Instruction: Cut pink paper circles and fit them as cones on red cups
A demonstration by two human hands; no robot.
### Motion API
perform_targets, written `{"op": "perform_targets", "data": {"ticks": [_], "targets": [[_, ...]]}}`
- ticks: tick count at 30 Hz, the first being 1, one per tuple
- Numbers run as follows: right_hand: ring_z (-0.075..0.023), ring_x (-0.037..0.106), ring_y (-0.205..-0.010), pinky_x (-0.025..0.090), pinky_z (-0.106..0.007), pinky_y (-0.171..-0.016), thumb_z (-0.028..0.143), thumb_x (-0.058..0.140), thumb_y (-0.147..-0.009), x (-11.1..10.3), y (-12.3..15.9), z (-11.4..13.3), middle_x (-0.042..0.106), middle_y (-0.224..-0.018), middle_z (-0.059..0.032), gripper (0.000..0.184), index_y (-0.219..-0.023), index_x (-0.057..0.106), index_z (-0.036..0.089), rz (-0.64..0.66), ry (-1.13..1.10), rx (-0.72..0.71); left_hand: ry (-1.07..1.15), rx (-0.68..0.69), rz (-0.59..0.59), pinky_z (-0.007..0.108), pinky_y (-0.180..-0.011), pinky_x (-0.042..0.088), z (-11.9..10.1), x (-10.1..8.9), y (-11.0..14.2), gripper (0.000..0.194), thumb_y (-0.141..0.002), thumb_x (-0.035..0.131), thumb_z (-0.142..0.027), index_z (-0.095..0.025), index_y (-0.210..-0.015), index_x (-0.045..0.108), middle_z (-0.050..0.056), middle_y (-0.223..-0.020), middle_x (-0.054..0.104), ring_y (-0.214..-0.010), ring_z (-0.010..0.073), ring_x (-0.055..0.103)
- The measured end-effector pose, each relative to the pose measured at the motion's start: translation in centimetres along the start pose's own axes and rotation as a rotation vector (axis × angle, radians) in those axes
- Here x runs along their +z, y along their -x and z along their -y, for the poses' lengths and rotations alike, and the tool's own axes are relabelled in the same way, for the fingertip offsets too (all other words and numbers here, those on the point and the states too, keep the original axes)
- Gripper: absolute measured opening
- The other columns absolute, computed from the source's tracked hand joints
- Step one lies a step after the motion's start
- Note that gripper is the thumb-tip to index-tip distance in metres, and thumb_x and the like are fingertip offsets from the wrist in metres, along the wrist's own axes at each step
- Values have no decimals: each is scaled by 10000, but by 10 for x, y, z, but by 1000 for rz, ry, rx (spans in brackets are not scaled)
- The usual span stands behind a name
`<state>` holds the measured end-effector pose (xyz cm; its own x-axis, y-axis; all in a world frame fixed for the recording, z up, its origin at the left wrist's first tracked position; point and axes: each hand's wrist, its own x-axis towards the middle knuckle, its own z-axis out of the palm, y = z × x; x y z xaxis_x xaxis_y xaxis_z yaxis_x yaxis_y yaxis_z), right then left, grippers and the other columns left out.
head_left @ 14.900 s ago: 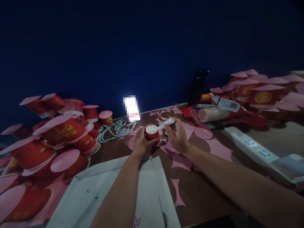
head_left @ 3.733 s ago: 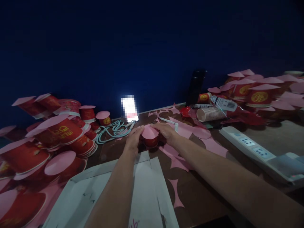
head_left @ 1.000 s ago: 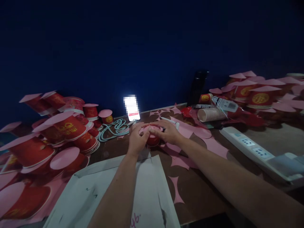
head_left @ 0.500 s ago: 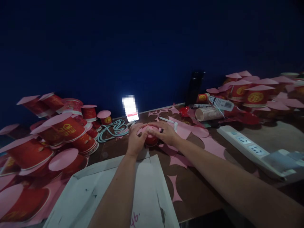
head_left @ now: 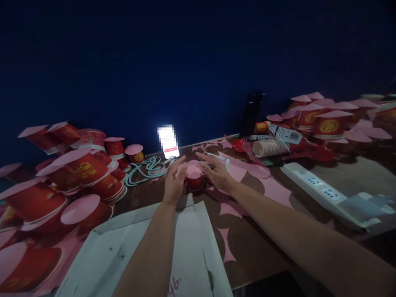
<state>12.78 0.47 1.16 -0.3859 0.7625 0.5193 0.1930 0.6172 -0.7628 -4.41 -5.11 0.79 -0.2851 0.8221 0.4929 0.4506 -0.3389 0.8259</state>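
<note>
An upside-down red paper cup [head_left: 194, 183] stands on the brown table in front of me. A pink paper disc [head_left: 194, 169] lies on its upturned base. To the cup's left is my left hand [head_left: 175, 181], fingers apart and pointing away from me. My right hand [head_left: 217, 172] is on the other side, also open, its fingertips close to the disc's edge. Neither hand grips anything; whether the right fingertips touch the disc I cannot tell. Just behind my right hand lies a white glue pen [head_left: 227, 163], partly hidden by the fingers.
Red cups with pink discs [head_left: 89, 169] are piled at left, and more [head_left: 331, 126] at right. Pink paper offcuts [head_left: 227, 243] litter the table. A lit phone [head_left: 168, 142], coiled cable [head_left: 144, 171], bagged cup stack [head_left: 269, 147], black bottle [head_left: 253, 113], power strip [head_left: 315, 185] and white cardboard [head_left: 148, 247] surround the hands.
Earlier my left hand held the cup and my right hand a white glue pen. Later the pen lay down and both hands pressed the pink disc on the cup. Now they have spread apart.
</note>
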Motion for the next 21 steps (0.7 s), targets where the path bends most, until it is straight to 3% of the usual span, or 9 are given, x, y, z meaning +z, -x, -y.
{"op": "perform_targets", "data": {"ticks": [3,6,21], "targets": [[-202,536,-1181,411,-403,-1029,490,456,-922,-1,-2,-4,593,-1286,-38,450,-1320,537,296,-86,-53,40,93,-54,-55,378,-1095,324,-1,-2,0,414,-914,440,-458,-223,-1218,595,69,-1336,556,-1270,195,471],[-217,560,-1144,442,-405,-989,479,481,-910,1,-2,-7,607,-1252,-69,467,-1319,541,262,-86,-58,94,114,-85,-83,380,-1091,330,-2,-1,0,402,-893,485,-459,-227,-1200,604,70,-1327,564,-1266,206,477],[-228,539,-1165,412,-416,-1025,433,541,-876,11,2,-13,566,-1279,-119,516,-1332,486,198,-40,6,78,44,-78,24,394,-1059,375,8,5,3,421,-861,541,-382,-224,-1251,552,88,-1354,527,-1262,222,472]]}}
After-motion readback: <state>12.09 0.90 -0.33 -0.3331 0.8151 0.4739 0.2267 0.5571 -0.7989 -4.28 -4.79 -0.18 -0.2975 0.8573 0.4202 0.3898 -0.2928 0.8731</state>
